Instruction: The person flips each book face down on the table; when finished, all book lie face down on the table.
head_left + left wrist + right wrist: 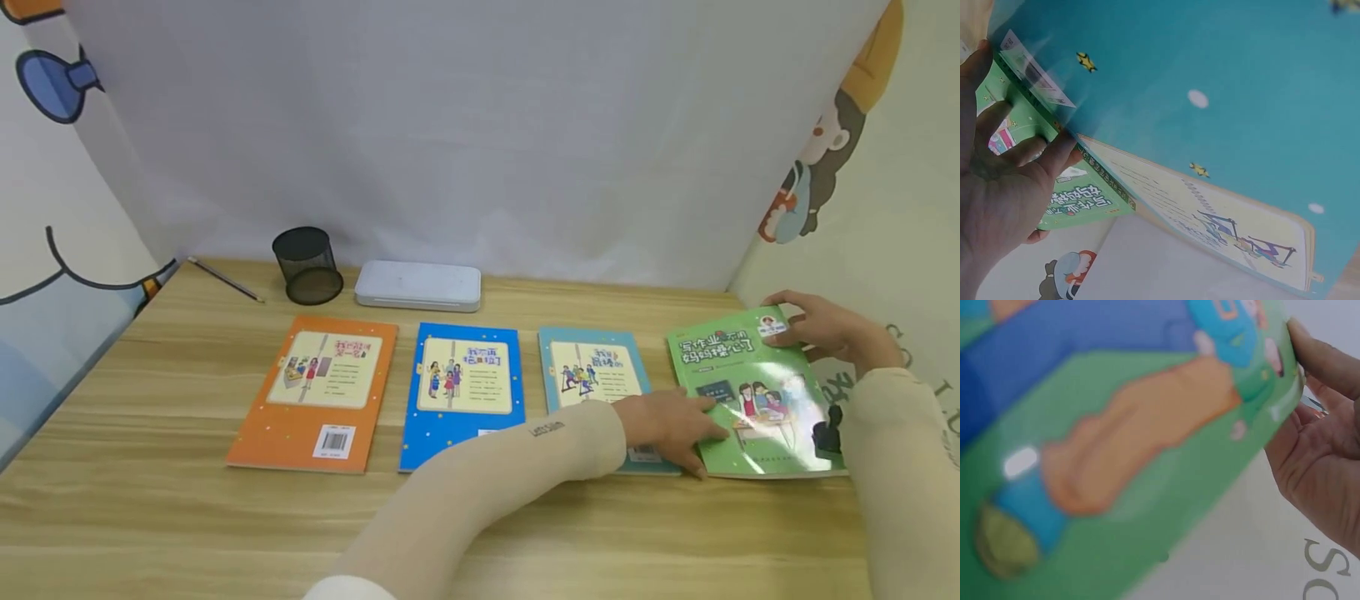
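A green picture book [757, 392] lies front cover up, slightly turned, at the right end of a row of books. My right hand [832, 329] grips its upper right corner, thumb on the cover and fingers around the edge. In the right wrist view the glossy cover [1147, 437] fills much of the frame. My left hand [670, 427] reaches across a teal book [585, 342], its extended fingers touching the green book's spine side. The left wrist view shows the green spine [1100, 172] beside the teal cover [1210, 94]. My left forearm hides part of the teal book.
An orange book [300, 433] and a blue book [427, 433] lie back cover up farther left. Behind them are a black mesh pen holder [307, 258], a pale case [417, 283] and a pencil [225, 279]. A white cloth [480, 142] hangs behind the wooden table [150, 500].
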The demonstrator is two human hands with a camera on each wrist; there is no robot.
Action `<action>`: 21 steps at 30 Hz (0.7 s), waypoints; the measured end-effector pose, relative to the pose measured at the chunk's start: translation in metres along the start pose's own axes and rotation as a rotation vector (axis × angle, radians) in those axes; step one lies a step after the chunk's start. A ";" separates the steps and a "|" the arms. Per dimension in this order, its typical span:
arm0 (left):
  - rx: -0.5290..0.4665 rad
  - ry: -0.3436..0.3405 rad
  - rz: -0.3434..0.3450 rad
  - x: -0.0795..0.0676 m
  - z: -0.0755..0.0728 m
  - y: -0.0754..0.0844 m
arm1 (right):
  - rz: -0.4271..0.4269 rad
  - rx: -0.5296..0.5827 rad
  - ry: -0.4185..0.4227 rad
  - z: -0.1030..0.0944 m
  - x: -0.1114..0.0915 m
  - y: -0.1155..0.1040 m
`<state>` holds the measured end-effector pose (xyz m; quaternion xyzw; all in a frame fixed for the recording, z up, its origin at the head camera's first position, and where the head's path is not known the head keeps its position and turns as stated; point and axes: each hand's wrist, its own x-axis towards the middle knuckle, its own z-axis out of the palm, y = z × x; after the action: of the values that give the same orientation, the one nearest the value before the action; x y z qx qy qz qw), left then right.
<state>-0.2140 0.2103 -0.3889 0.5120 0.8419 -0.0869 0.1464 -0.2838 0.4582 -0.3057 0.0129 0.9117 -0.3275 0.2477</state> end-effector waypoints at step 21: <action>-0.026 0.032 -0.092 -0.010 -0.001 -0.002 | -0.124 0.050 0.147 -0.014 -0.018 -0.018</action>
<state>-0.2113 0.2015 -0.3850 0.4722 0.8679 -0.0742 0.1353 -0.2771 0.4546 -0.2775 -0.0133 0.9181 -0.3629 0.1591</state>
